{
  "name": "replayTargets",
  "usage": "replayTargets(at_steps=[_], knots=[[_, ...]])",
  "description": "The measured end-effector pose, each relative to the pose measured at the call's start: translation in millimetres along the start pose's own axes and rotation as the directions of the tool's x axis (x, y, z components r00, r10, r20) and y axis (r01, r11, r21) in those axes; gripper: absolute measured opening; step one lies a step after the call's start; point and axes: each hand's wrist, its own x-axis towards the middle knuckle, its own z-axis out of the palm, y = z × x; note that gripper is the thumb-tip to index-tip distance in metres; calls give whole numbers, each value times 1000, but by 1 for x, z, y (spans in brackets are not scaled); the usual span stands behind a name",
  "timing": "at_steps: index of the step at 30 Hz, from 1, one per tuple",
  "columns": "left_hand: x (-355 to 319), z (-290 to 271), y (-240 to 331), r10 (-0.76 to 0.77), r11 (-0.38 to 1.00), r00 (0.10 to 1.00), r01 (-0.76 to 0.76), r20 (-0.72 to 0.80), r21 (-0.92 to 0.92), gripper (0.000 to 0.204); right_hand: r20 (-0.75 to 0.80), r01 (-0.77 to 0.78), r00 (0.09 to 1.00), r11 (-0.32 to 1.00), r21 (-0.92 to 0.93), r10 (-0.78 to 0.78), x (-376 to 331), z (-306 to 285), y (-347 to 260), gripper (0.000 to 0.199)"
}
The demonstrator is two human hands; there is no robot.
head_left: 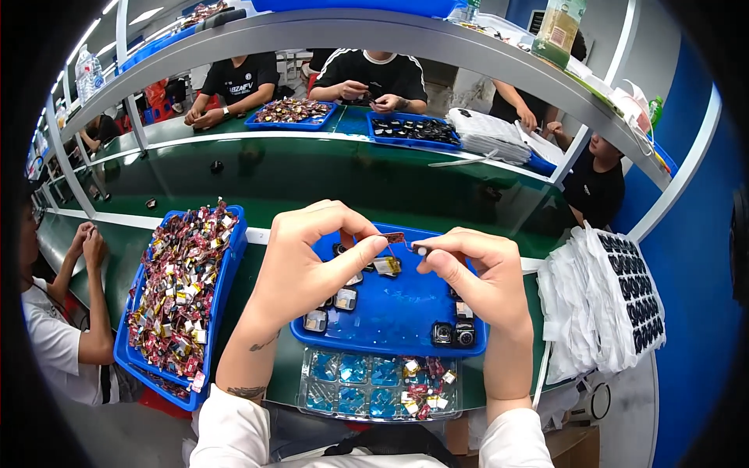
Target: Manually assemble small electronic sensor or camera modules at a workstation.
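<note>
Above a blue tray (390, 308), my left hand (316, 246) pinches a small red circuit board (395, 237) between thumb and forefinger. My right hand (485, 273) grips a small dark part with a pale end (421, 249), its exact kind unclear. A thin red wire seems to run between the two pieces. Just below the board is a silver and yellow battery (386, 266); whether it hangs or lies in the tray I cannot tell. Small black camera-like units (465, 335) and square cases with pale insides (346, 299) lie along the tray's sides.
At left, a blue bin (234, 234) is heaped with red boards and batteries. A clear compartment tray (351, 382) with blue-filmed pieces lies in front. Stacked white sheets with black parts (624, 288) stand right. A shelf (343, 35) crosses overhead. Co-workers sit opposite and at left.
</note>
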Motion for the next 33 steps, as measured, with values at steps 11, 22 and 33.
replayTargets(at_steps=[11,22,33], knots=[[7,16,-15,-139,982,987,149,86,-119,14,-125,0,992,980,-198,-25,11,0,20,12],[6,18,-13,-186,961,976,205,114,-184,6,-69,-59,996,997,44,62,5,4,21,9],[6,18,-21,-178,871,930,301,320,-388,9,115,-151,987,908,391,115,5,3,30,13]])
